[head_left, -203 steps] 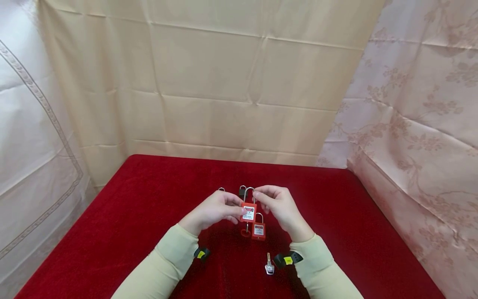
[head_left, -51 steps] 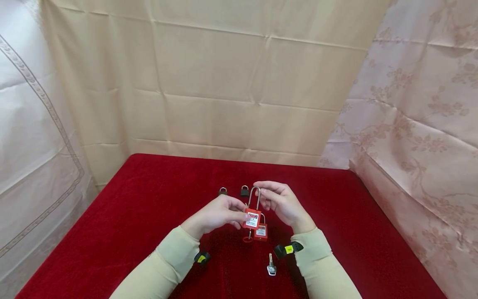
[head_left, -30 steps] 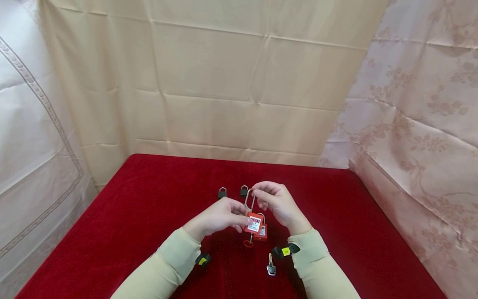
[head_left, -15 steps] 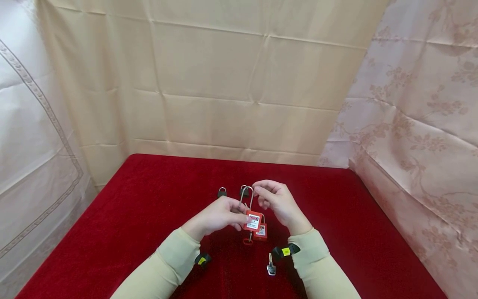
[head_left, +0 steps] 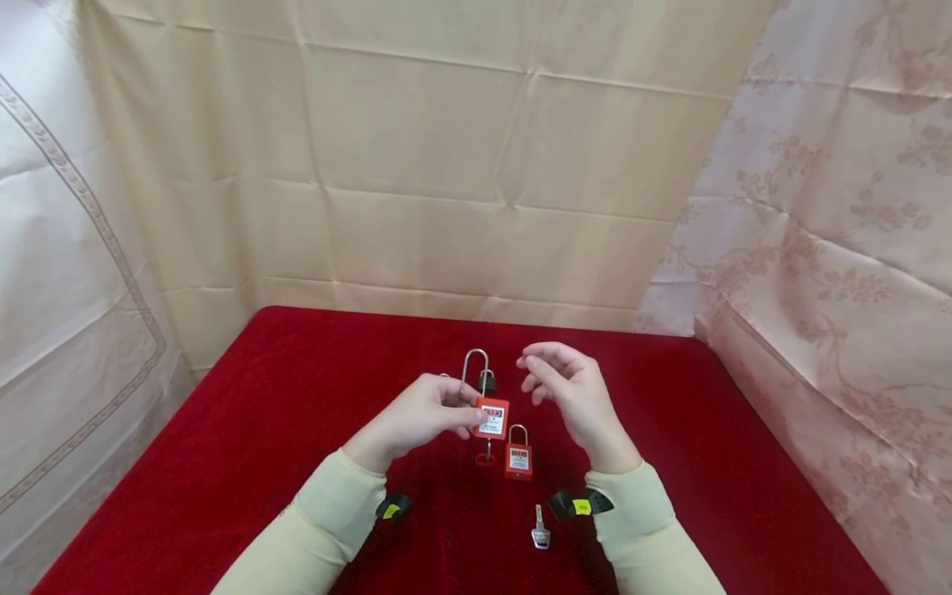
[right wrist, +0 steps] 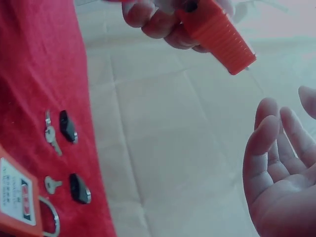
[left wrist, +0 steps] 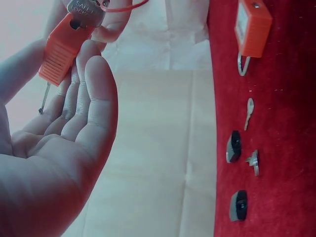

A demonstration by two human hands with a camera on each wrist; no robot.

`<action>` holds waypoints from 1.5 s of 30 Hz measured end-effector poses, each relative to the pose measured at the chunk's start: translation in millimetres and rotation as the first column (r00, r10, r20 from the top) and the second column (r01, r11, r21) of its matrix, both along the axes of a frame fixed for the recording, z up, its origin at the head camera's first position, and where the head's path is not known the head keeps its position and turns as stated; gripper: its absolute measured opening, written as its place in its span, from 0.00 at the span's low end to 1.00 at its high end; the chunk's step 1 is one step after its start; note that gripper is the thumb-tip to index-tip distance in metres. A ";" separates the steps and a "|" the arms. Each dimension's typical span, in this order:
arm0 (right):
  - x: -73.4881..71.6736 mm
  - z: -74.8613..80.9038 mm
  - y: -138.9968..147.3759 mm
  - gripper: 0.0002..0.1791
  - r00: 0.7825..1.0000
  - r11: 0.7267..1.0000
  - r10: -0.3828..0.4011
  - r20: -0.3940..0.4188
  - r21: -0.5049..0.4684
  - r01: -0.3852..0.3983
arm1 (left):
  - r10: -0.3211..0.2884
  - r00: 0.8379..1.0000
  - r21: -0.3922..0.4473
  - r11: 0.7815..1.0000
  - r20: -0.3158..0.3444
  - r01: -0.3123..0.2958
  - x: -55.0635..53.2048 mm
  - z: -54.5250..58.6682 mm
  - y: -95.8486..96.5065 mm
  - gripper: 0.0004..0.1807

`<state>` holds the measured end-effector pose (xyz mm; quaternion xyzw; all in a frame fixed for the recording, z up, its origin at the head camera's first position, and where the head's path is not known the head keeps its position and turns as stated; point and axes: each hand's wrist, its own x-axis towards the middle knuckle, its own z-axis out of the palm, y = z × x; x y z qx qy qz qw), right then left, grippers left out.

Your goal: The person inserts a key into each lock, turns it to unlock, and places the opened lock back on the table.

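My left hand (head_left: 416, 420) pinches a red padlock (head_left: 492, 420) with a white label, thumb across its front. The padlock's long steel shackle (head_left: 476, 354) is raised and swung aside, one leg free of the body. A silver key (left wrist: 88, 12) sits in its underside, with a red ring (head_left: 485, 459) hanging from it. To the right, apart from the padlock, my right hand (head_left: 578, 398) is in the air with loosely bent fingers and holds nothing. A second red padlock (head_left: 519, 461), its shackle up, stands on the table just below and right of the held one.
A loose silver key (head_left: 540, 530) lies nearest me on the red cloth table (head_left: 357, 355). Farther back are two small black padlocks (left wrist: 234, 146), one mostly hidden behind my left hand in the head view. Small keys (left wrist: 249, 113) lie by them. Curtains (head_left: 416, 165) enclose the table.
My right hand has let go of the shackle and moved right and up. The shackle has turned to the left, and my left hand has shifted left and up with the padlock.
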<state>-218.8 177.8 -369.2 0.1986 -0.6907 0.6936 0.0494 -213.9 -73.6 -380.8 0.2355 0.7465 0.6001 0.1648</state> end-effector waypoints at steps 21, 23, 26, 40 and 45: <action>4.9 -0.1 -20.9 0.14 0.996 0.989 0.083 0.037 0.116 -0.087 | 0.066 0.997 -0.033 0.997 -0.035 -0.068 -5.4 4.2 -26.9 0.17; 5.2 -2.0 -25.0 0.15 0.992 0.985 0.107 0.065 0.129 -0.115 | 0.078 0.996 -0.042 0.996 -0.038 -0.080 -4.5 2.7 -32.0 0.17; 5.2 -4.8 -29.9 0.17 0.986 0.977 0.128 0.103 0.159 -0.143 | 0.091 0.995 -0.052 0.994 -0.045 -0.093 -3.5 1.5 -39.3 0.16; 10.1 -22.1 -56.6 0.22 0.939 0.948 0.256 0.230 0.131 -0.290 | 0.204 0.979 -0.162 0.965 -0.020 -0.204 -0.8 -11.4 -75.2 0.16; 10.5 -30.6 -64.1 0.25 0.899 0.935 0.313 0.305 0.065 -0.348 | 0.224 0.974 -0.187 0.957 -0.021 -0.224 0.0 -19.5 -85.9 0.16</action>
